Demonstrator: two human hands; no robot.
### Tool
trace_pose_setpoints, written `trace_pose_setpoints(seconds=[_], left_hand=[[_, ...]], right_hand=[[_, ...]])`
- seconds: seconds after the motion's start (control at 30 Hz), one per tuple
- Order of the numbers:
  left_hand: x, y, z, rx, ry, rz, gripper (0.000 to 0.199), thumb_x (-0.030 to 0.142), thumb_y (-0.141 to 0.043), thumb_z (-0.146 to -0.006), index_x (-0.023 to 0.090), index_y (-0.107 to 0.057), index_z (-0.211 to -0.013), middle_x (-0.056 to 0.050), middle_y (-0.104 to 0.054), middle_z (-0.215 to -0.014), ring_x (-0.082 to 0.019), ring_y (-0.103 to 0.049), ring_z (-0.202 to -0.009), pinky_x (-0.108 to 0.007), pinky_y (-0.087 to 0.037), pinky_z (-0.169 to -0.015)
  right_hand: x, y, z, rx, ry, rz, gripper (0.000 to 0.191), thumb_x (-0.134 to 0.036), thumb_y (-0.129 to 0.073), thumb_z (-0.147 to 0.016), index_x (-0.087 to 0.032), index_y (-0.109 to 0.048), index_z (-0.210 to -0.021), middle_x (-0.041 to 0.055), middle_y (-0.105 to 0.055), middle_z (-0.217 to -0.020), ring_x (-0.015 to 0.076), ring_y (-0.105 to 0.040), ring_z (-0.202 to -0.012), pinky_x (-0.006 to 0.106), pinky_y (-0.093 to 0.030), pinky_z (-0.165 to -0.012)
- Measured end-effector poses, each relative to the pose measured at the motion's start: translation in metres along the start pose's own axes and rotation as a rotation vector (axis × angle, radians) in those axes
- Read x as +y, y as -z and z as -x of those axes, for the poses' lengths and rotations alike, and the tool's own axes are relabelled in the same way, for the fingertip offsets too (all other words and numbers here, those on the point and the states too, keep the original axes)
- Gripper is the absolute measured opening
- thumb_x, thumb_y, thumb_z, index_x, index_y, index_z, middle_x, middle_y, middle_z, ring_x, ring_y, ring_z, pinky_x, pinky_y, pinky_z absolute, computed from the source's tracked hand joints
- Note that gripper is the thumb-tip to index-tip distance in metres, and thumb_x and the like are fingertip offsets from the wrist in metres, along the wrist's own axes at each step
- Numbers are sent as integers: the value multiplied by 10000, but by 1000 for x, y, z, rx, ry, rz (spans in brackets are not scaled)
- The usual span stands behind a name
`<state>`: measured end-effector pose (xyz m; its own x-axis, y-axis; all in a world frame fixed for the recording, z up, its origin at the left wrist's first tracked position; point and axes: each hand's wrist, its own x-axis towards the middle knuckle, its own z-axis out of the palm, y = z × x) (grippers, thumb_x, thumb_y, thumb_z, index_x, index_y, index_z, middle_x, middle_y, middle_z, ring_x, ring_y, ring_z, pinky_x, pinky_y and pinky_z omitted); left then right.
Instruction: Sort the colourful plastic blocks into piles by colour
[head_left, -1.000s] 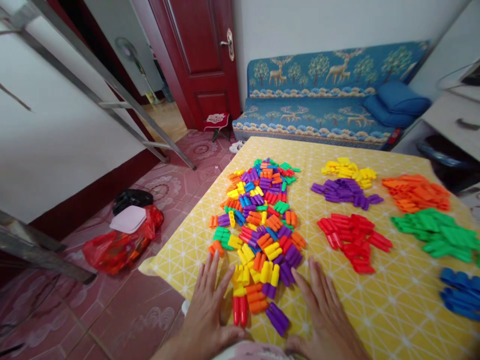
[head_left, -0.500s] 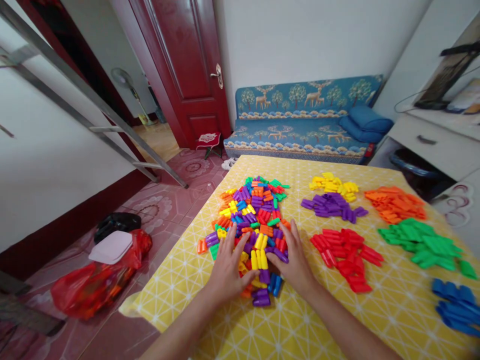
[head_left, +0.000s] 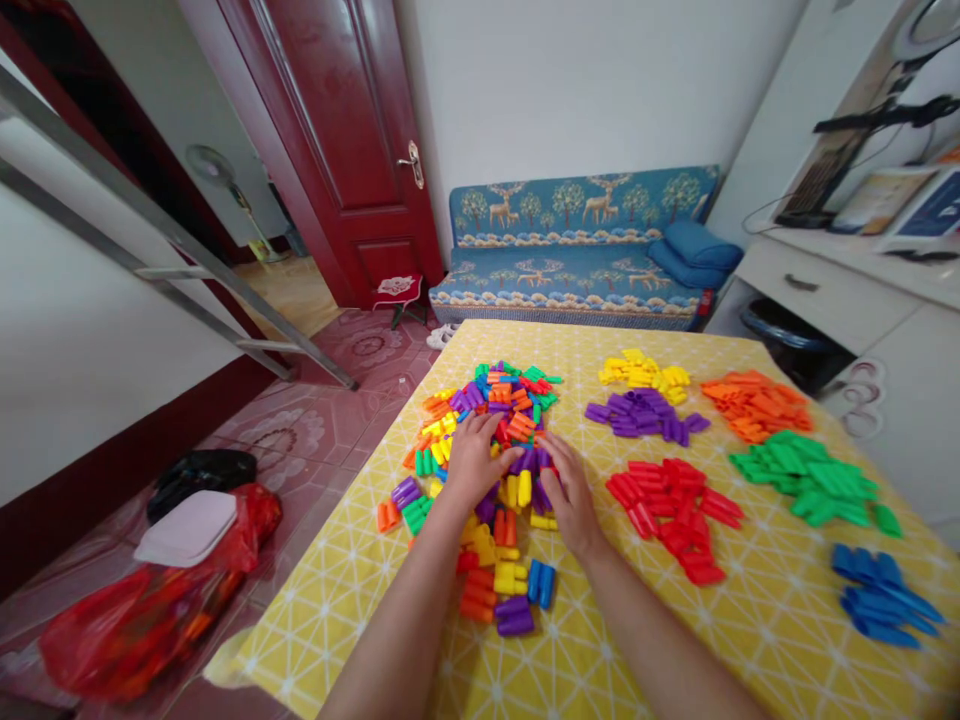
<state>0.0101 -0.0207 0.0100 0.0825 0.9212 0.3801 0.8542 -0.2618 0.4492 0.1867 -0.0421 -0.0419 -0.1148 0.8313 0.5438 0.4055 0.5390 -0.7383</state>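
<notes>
A mixed pile of plastic building blocks [head_left: 501, 393] in purple, orange, yellow, green, red and blue lies on the left half of the table. My left hand [head_left: 474, 465] rests over the middle of this pile, thumb apart from the fingers. On the pile's right edge, my right hand [head_left: 571, 498] touches the blocks with its fingers spread. Neither hand grips a block that I can see. Between the hands and my body lie several loose pieces, among them a purple block [head_left: 514, 616] and a blue block [head_left: 541, 584]. Blocks under my palms are hidden.
Sorted heaps lie to the right: yellow [head_left: 643, 374], purple [head_left: 643, 416], orange [head_left: 757, 405], red [head_left: 675, 505], green [head_left: 806, 480] and blue [head_left: 881, 595]. A yellow patterned cloth [head_left: 600, 660] covers the table. Red bags [head_left: 112, 625] lie on the floor at left.
Both hands have moved farther up the pile, away from my body. Blocks between them have shifted, and more pieces now show at the near end. The camera view has turned slightly right.
</notes>
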Motion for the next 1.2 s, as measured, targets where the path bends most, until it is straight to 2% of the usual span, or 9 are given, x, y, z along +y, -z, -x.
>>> trace_pose_setpoints(seconds=[0.13, 0.27, 0.53, 0.67, 0.77, 0.9, 0.97, 1.03, 1.2], left_hand=[[-1, -3, 5, 13, -28, 168, 259, 349, -613, -848, 200, -707, -1037, -86, -702, -1052, -231, -626, -1009, -382, -470, -933], [1, 1, 16, -35, -37, 291, 280, 394, -547, -895, 184, -727, -942, -72, -718, -908, -195, -649, -860, -326, -492, -822], [5, 7, 24, -103, -188, 198, 419, 504, -681, -765, 230, -702, -1082, -92, -668, -1079, -244, -595, -1015, -372, -466, -913], [7, 5, 26, 14, -220, 148, 308, 445, -669, -793, 258, -711, -1034, -73, -657, -1146, -255, -574, -1091, -450, -390, -1014], [9, 5, 28, 116, -252, 156, 171, 353, -627, -843, 259, -716, -956, -42, -696, -1066, -230, -589, -1074, -485, -313, -1076], [14, 6, 29, 63, -293, 202, 144, 324, -599, -869, 242, -710, -912, -32, -726, -935, -199, -635, -939, -476, -322, -1067], [15, 6, 30, 37, -290, 205, 151, 326, -588, -879, 236, -708, -895, -36, -728, -925, -196, -641, -919, -476, -324, -1063], [16, 6, 30, 32, -285, 209, 156, 325, -581, -884, 231, -706, -885, -37, -728, -922, -192, -643, -914, -465, -333, -1053], [16, 6, 30, 44, -288, 216, 158, 337, -598, -874, 223, -706, -885, -39, -729, -904, -189, -648, -891, -446, -358, -1029]], right_hand=[[-11, 7, 1, 47, -48, -137, 384, -325, -430, -929, -219, -510, -1290, 103, -532, -1321, 229, -472, -1258, 476, -386, -1065], [-11, 6, 0, 38, -96, -227, 396, -275, -537, -851, -208, -530, -1241, 111, -539, -1273, 240, -530, -1180, 455, -458, -993], [-12, 4, 2, -89, -73, -148, 242, -255, -585, -840, -207, -636, -1072, 80, -605, -1080, 219, -568, -1052, 414, -472, -945], [-12, 4, 2, -60, -51, -19, 152, -264, -610, -843, -218, -659, -978, 58, -640, -988, 212, -569, -984, 406, -451, -923], [-12, 8, 1, -12, -37, 63, 84, -268, -605, -854, -217, -665, -883, 47, -659, -908, 211, -565, -935, 389, -442, -878], [-13, 13, 1, -90, -21, 232, 232, -344, -708, -771, -223, -676, -966, 59, -666, -951, 240, -549, -950, 391, -420, -831], [-11, 14, 2, -112, -32, 271, 204, -354, -715, -761, -225, -685, -916, 53, -668, -908, 238, -554, -915, 377, -414, -793], [-9, 14, 1, -87, -49, 237, 108, -328, -665, -807, -222, -675, -795, 35, -663, -815, 216, -564, -852, 357, -408, -766], [-8, 22, -1, 45, -103, 118, 209, -333, -560, -884, -208, -619, -726, 17, -656, -752, 185, -574, -783, 333, -405, -752]])
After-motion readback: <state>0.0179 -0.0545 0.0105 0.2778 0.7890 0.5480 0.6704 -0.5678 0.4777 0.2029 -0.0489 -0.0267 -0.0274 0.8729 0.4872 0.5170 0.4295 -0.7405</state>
